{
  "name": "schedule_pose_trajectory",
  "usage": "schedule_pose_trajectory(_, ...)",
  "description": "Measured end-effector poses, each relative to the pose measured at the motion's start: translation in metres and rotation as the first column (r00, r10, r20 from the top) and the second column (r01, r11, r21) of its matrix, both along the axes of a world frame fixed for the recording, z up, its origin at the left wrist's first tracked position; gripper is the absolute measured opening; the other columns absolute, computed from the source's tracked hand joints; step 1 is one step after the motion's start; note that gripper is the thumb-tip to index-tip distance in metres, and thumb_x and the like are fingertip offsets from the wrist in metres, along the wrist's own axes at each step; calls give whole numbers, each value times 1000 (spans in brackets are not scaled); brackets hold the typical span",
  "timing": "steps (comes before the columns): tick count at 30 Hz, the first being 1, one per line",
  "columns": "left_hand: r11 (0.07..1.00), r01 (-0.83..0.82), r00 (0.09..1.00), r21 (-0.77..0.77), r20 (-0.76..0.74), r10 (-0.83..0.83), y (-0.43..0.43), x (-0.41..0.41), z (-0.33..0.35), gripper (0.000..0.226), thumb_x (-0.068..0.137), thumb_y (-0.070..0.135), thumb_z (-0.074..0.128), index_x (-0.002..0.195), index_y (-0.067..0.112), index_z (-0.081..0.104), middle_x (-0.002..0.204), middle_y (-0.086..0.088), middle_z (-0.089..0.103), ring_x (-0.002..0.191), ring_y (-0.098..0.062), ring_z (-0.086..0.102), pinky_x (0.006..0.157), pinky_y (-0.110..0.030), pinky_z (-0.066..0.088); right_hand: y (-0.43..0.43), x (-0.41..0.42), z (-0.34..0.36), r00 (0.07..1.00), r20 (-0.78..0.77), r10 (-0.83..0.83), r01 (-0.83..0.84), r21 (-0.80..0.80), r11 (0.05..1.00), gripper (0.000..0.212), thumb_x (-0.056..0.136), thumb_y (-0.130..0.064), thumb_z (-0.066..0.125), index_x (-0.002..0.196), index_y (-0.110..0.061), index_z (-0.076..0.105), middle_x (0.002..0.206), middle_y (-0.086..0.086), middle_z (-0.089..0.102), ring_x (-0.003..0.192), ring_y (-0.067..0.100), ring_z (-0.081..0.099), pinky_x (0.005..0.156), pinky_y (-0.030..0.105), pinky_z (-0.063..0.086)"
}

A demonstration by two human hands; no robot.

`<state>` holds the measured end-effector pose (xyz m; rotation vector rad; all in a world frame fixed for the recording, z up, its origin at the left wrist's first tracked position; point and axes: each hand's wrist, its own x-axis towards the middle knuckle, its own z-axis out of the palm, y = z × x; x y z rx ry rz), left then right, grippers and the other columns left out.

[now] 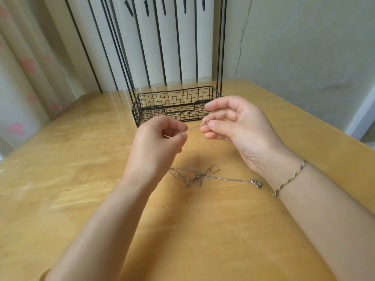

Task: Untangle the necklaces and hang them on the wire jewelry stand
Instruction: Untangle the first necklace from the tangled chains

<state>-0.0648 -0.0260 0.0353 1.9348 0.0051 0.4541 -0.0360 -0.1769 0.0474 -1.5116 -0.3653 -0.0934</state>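
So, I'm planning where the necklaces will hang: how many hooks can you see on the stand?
5 hooks, side by side across the top of the wire stand. The picture's edge cuts them off, so others may be hidden.

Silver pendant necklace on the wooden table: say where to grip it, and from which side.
Pinch the thin silver chain from above, on its straight run beside the silver pendant. That stretch lies flat and free, to the right of the tangled chains, so it probably lifts cleanly.
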Motion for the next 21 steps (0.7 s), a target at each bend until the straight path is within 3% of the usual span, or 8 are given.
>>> schedule_pose_trajectory(8,992,-3,999,126,-35,7,0,0,-3,14,84,5,63,85,19,65,74,5,64,55,-4,60,50,-22,44,-1,1,-1,999,16,-37,37,-23,999,26,87,12,53,95,-11,59,82,9,62,66,13,64,62,25,55)
schedule_pose_trajectory(13,996,43,995,-77,-86,-49,-4,-3,1,12,93,7,53,89,13,63,80,-2,67,45,-5,56,42,-18,39,-1,1,-1,1000,8,-9,8,7,1000,25,87,13,52,92,-11,59,79,8,62,65,14,63,63,25,55)
schedule_pose_trajectory(17,980,108,983,-169,-129,-130,-8,-5,3,18,93,3,55,104,15,63,92,-3,67,36,-7,46,37,-16,32,0,1,-1,998,-2,57,-57,30,998,25,87,13,53,92,-10,58,78,7,63,66,14,64,62,25,55)
schedule_pose_trajectory(21,945,233,945,-230,-177,-276,-10,-9,4,18,92,5,56,101,16,67,82,0,69,35,-5,39,37,-15,30,1,0,-1,994,6,112,-112,31,993,26,86,14,53,94,-10,57,79,8,64,67,16,65,63,28,55)
